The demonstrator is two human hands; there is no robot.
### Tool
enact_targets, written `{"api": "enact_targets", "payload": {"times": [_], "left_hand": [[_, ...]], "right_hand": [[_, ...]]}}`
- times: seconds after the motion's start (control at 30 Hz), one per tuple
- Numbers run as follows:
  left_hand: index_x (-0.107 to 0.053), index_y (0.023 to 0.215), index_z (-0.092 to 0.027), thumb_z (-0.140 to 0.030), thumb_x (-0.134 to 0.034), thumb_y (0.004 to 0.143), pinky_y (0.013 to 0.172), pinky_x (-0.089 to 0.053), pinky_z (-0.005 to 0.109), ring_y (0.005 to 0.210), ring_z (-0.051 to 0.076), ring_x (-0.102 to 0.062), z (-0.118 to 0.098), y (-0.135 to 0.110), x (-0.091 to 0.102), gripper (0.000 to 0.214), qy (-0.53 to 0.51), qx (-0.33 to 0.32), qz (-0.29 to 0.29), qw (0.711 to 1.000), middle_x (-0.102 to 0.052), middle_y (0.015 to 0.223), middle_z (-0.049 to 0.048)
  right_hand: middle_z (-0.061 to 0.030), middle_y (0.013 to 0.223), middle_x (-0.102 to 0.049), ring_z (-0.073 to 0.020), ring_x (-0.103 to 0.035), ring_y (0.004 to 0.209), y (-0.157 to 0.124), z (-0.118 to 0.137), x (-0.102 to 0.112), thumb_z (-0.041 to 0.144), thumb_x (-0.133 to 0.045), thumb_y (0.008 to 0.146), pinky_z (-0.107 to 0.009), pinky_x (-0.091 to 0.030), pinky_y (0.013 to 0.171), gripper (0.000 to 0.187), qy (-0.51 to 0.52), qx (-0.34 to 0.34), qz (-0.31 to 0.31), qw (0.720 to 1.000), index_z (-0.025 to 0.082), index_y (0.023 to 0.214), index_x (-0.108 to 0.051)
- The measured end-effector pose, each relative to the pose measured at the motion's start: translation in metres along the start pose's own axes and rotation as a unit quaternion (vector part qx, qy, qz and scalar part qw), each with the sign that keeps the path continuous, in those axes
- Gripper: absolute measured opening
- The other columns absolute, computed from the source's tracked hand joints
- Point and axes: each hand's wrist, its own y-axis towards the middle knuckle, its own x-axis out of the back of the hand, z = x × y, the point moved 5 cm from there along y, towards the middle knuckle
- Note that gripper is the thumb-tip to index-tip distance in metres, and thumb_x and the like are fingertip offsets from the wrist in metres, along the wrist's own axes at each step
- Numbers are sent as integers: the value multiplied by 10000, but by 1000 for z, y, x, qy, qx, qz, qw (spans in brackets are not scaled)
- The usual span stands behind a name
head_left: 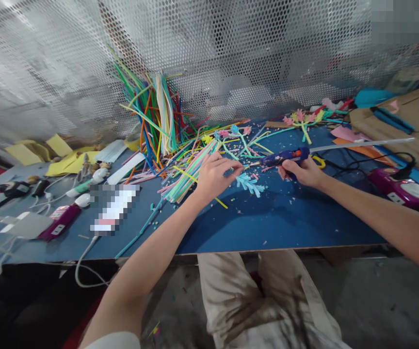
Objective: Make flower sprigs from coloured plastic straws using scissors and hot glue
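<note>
My right hand (300, 170) is wrapped around a dark blue hot glue gun (284, 157), and a long clear glue stick (362, 144) juts from its back end. Its nozzle points left, close to the fingertips of my left hand (217, 177). Those fingers are closed in a pinch on a light blue branching pipe-cleaner piece (250, 185), which hangs just below them; the exact point of grip is hard to see. Beneath and beside my left hand lies a bundle of pastel pipe cleaners (180, 186). Pipe-cleaner flowers (234, 130) rest just behind.
Upright pipe cleaners (164, 116) stand by the perforated metal panel (253, 58). More flowers (304, 118) lie at the back right. A purple power strip (402, 186) and black cable are at right. Left are a phone (117, 208), chargers and yellow sheets (71, 162) on the blue table (224, 232).
</note>
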Motion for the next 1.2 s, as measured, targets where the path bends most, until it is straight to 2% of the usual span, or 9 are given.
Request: {"api": "enact_targets", "payload": {"times": [0.37, 0.6, 0.8, 0.93, 1.03, 1.1, 1.17, 1.2], "left_hand": [[-771, 962, -260, -425, -643, 966, 800, -476, 337, 803, 165, -626, -3, -1, 0, 208, -18, -44, -36, 998, -784, 891, 15], [-764, 959, -254, -369, -688, 941, 774, -480, 316, 763, 154, -610, -5, -1, 0, 139, -26, -76, -64, 995, -784, 874, -2], [-766, 952, -243, -383, -673, 951, 788, -471, 325, 771, 157, -608, -6, -1, 0, 168, -25, -67, -39, 997, -785, 880, 7], [-767, 950, -237, -364, -656, 963, 777, -461, 326, 790, 166, -606, -4, -1, 0, 169, -28, -41, -30, 998, -785, 890, 7], [-770, 955, -231, -354, -641, 970, 764, -457, 330, 805, 175, -610, -1, -1, 0, 179, -36, -6, -32, 999, -777, 869, 19], [-769, 962, -226, -348, -642, 967, 762, -457, 333, 814, 181, -610, -2, -1, 1, 176, -44, 5, -33, 999, -773, 861, 26], [-761, 976, -226, -334, -644, 966, 768, -456, 334, 819, 181, -609, -4, -1, 1, 159, -49, 0, -31, 998, -774, 876, 24], [-756, 983, -227, -327, -645, 966, 776, -456, 335, 822, 179, -608, -5, -1, 1, 151, -50, -6, -30, 998, -775, 887, 22]], "right_hand": [[-27, 594, -618, -142, -567, 555, 1, 0, 0, 592, -502, 990, -302, -471, 566, 534, -13, 4, -8, 1000, 212, 630, -607], [-26, 565, -614, -145, -566, 533, 2, 2, 0, 608, -529, 970, -301, -461, 551, 541, -17, 8, -5, 1000, 211, 610, -600], [-25, 557, -605, -137, -555, 513, 2, 1, -1, 586, -524, 981, -301, -448, 542, 547, -31, 10, -1, 999, 204, 595, -592], [-3, 503, -555, -124, -498, 455, 1, 2, 10, 598, -585, 939, -294, -376, 476, 517, -99, 8, 8, 995, 202, 607, -609], [8, 483, -514, -120, -442, 451, 5, 0, 27, 601, -650, 887, -304, -309, 467, 478, -214, 26, 25, 976, 209, 616, -611], [-10, 529, -520, -138, -448, 509, 9, -2, 43, 598, -689, 855, -320, -309, 509, 452, -325, 57, -9, 944, 218, 633, -589], [-69, 689, -617, -194, -524, 648, 12, -8, 61, 571, -686, 862, -349, -370, 584, 366, -417, 76, -62, 903, 219, 777, -640], [-103, 820, -666, -234, -565, 757, 13, -13, 67, 533, -659, 887, -375, -418, 650, 311, -446, 80, -69, 889, 223, 916, -671]]}}
